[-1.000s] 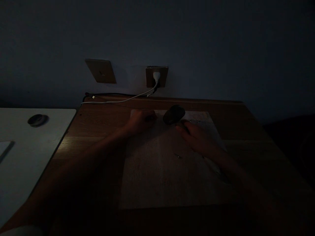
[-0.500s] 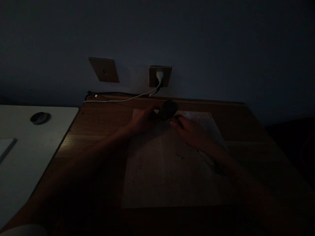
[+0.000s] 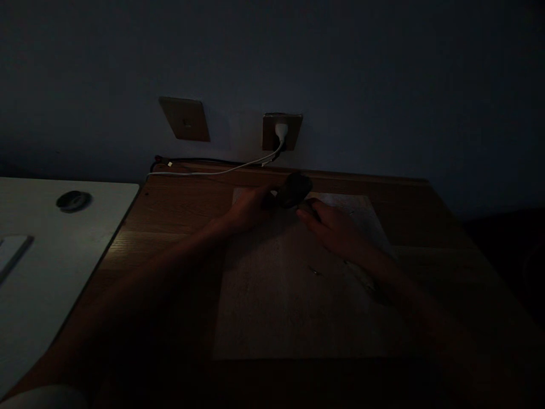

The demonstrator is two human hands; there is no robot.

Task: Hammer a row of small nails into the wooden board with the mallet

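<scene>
The scene is very dark. My left hand (image 3: 253,209) is closed on the left side of a dark rounded object (image 3: 294,190) that looks like a computer mouse, tilted up above the far part of a pale sheet (image 3: 268,318). At its lower right edge, my right hand (image 3: 330,224) is closed with fingers bent; a thin dark thing seems to be between its fingers, too dim to name. On the sheet lies a small thin metal piece (image 3: 315,272). A longer, partly shiny item (image 3: 360,274) lies beside my right forearm, which hides some of it.
A wooden desk (image 3: 170,213) carries the sheet and meets the wall. A white cable (image 3: 230,169) runs from a wall socket (image 3: 293,130) along the back edge. To the left, a white table (image 3: 63,267) holds a dark round item (image 3: 74,201) and a pale flat object (image 3: 12,253).
The whole view has shifted slightly, so things appear a little further right. Both hands keep nearly the same pose around the dark rounded object.
</scene>
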